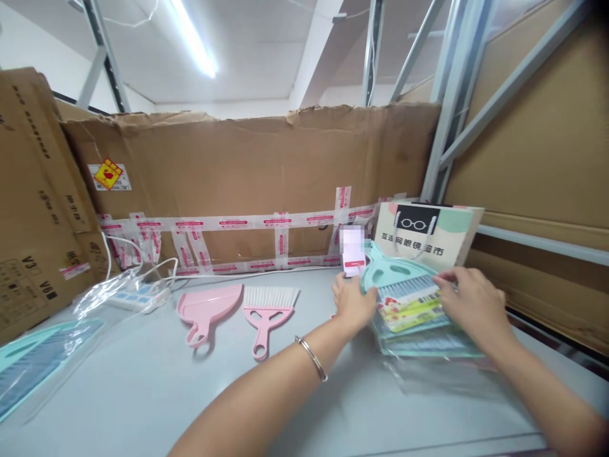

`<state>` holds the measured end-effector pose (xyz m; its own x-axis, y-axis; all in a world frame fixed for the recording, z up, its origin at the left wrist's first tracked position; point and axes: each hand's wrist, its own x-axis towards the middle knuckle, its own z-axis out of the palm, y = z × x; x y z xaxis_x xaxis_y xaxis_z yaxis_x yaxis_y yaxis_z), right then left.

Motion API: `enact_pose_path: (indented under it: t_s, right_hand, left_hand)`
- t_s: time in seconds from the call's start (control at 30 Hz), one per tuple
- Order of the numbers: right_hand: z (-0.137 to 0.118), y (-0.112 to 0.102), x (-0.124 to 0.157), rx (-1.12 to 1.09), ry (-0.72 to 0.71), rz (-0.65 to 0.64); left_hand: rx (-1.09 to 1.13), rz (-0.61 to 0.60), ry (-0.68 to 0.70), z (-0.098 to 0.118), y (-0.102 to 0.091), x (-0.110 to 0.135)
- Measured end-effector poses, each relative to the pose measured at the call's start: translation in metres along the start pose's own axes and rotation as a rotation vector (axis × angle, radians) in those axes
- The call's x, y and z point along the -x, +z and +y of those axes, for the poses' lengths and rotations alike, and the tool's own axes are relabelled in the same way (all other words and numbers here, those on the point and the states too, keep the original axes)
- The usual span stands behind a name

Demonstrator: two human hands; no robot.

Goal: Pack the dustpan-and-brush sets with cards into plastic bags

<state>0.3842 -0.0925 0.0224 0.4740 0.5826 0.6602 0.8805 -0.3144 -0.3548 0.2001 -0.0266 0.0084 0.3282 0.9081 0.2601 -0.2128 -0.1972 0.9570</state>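
Observation:
A teal dustpan and brush set (409,289) in a clear plastic bag, with a colourful printed label, lies at the right of the table on top of similar bagged sets. My left hand (353,299) grips its left edge, fingers partly hidden behind it. On the opposite side, my right hand (476,298) pinches the edge of the bagged set. Left of my arm, a pink dustpan (209,311) and a pink hand brush (269,317) rest side by side on the table, unwrapped. Another bagged teal set (42,355) lies at the far left.
A phone (353,249) with a lit screen stands behind my left hand. Beside it is a paper bag (428,235) with a glasses print. A white power strip (137,295) sits at the left. Large cardboard boxes (247,165) and metal shelf posts (451,114) border the table (228,400).

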Motion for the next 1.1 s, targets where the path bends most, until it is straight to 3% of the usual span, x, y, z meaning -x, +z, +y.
enact_pose_path:
  t_s: [0.1, 0.23, 0.33, 0.4, 0.47, 0.53, 0.63, 0.77, 0.87, 0.97, 1.03, 1.1]
  right_hand:
    - [-0.037, 0.002, -0.009, -0.222, -0.09, 0.074]
    - [-0.098, 0.025, -0.021, -0.516, -0.224, 0.089]
    - [-0.135, 0.041, -0.021, -0.599, -0.207, 0.137]
    - [-0.151, 0.045, -0.015, -0.666, -0.171, 0.183]
    - [-0.162, 0.046, -0.003, -0.803, -0.167, 0.053]
    - [-0.173, 0.048, 0.011, -0.971, -0.127, -0.23]
    - [-0.188, 0.055, 0.033, -1.189, 0.071, -0.571]
    - [-0.201, 0.06, 0.053, -1.452, 0.393, -0.838]
    - [-0.199, 0.055, 0.059, -1.546, 0.517, -0.915]
    - [-0.187, 0.049, 0.057, -1.543, 0.499, -0.914]
    - [-0.177, 0.048, 0.052, -1.52, 0.506, -0.904]
    - [-0.168, 0.05, 0.047, -1.514, 0.541, -0.888]
  left_hand:
    - [-0.055, 0.156, 0.02, 0.014, -0.022, -0.002]
    - [0.135, 0.24, -0.118, 0.04, -0.066, -0.011]
    - [0.351, 0.319, -0.18, 0.053, -0.093, -0.015]
    - [0.448, 0.41, -0.144, 0.058, -0.108, -0.016]
    - [0.503, 0.501, -0.06, 0.059, -0.12, -0.013]
    - [0.527, 0.544, 0.031, 0.06, -0.13, -0.008]
    - [0.496, 0.558, 0.137, 0.058, -0.136, 0.006]
    - [0.415, 0.52, 0.126, 0.058, -0.138, 0.019]
    - [0.39, 0.622, 0.101, 0.068, -0.156, 0.012]
    - [0.303, 0.829, 0.189, 0.093, -0.211, -0.001]
    - [0.075, 1.003, 0.257, 0.114, -0.265, -0.002]
    - [-0.212, 1.155, 0.222, 0.133, -0.32, 0.008]
